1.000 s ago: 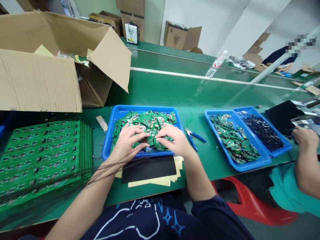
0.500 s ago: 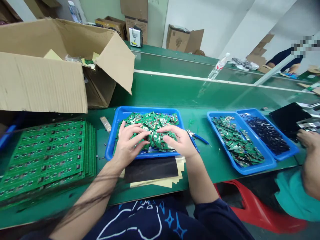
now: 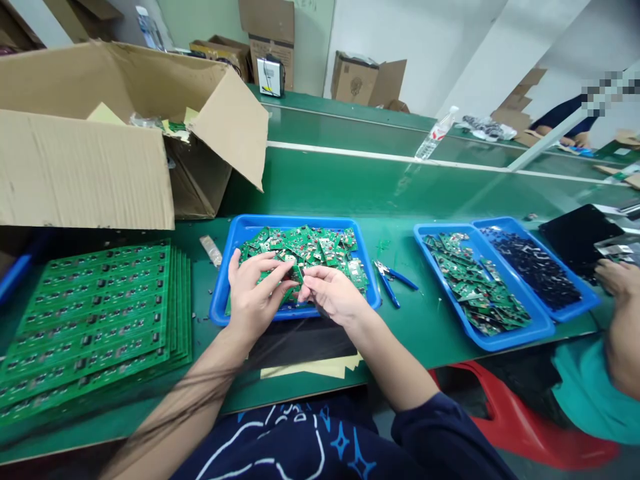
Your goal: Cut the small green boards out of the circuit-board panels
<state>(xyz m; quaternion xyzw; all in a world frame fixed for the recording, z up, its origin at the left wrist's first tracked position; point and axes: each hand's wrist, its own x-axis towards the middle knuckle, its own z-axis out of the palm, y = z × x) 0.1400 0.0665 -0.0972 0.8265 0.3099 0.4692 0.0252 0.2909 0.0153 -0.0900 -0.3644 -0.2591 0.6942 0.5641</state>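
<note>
A blue tray (image 3: 240,230) in front of me is heaped with small green circuit boards (image 3: 320,247). Over its near edge my left hand (image 3: 253,297) and my right hand (image 3: 333,293) meet, fingers pinched together on one small green board (image 3: 295,275) between them. A black sheet (image 3: 300,343) on yellowish paper lies on the bench just under my wrists.
A stack of large green circuit panels (image 3: 95,320) lies at left, behind it an open cardboard box (image 3: 90,160). Blue-handled cutters (image 3: 393,280) lie right of the tray. Two more blue trays (image 3: 515,327) sit further right, where another person's hand (image 3: 615,277) works. A water bottle (image 3: 434,137) lies on the belt.
My hands lay spread over the pile of boards. They have drawn back to the tray's near edge and closed together on one small board.
</note>
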